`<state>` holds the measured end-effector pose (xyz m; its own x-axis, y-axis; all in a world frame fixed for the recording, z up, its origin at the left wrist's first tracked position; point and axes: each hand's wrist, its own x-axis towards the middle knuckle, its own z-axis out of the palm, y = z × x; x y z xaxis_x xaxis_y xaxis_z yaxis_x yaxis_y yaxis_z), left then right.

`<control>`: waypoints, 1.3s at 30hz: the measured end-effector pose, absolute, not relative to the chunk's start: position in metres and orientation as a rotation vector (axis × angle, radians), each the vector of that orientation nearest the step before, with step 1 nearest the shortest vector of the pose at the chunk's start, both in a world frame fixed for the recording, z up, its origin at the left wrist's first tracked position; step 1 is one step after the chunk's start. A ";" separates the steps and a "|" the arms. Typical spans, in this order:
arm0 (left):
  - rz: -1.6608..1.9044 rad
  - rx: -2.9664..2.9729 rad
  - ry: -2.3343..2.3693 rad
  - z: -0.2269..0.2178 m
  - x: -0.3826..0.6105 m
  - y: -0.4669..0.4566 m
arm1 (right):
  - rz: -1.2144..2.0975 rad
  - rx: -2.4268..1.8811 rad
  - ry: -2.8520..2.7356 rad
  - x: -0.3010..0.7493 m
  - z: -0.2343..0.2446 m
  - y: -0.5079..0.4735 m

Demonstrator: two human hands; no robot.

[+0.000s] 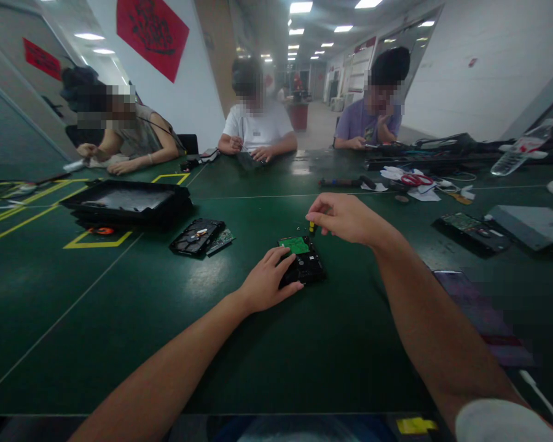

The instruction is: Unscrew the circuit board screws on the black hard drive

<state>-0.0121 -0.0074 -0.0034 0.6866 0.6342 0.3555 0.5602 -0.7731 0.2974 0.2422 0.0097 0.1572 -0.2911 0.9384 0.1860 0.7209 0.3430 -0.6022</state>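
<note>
A hard drive (314, 265) with a green circuit board lies on the green table in front of me. My left hand (270, 279) holds it at its left side, fingers over the top and thumb along the near edge. Just beyond the drive's far right corner, my right hand (336, 216) is pinched on a small yellow-and-black screwdriver (312, 226), whose tip I cannot make out. Tiny screws (298, 228) lie beside it on the table.
Another hard drive (197, 237) and a loose circuit board (221, 240) lie left, near a black tray (129, 199). To the right are a drive (472, 232), a grey box (532, 226), a phone (482, 313) and red scissors (417, 179). Three people sit opposite.
</note>
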 end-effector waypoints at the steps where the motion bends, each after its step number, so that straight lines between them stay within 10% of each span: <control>1: 0.670 2.731 0.975 -0.004 -0.012 -0.007 | 0.566 -1.438 -2.112 0.243 0.158 0.009; 39: 0.666 2.732 0.976 -0.003 -0.011 -0.007 | 0.098 -1.578 -2.192 0.234 0.162 0.003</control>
<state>-0.0115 -0.0073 -0.0033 0.6873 0.6343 0.3539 0.5609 -0.7730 0.2964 0.2336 0.0034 0.1619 -0.2559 0.9176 0.3042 0.8869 0.3481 -0.3038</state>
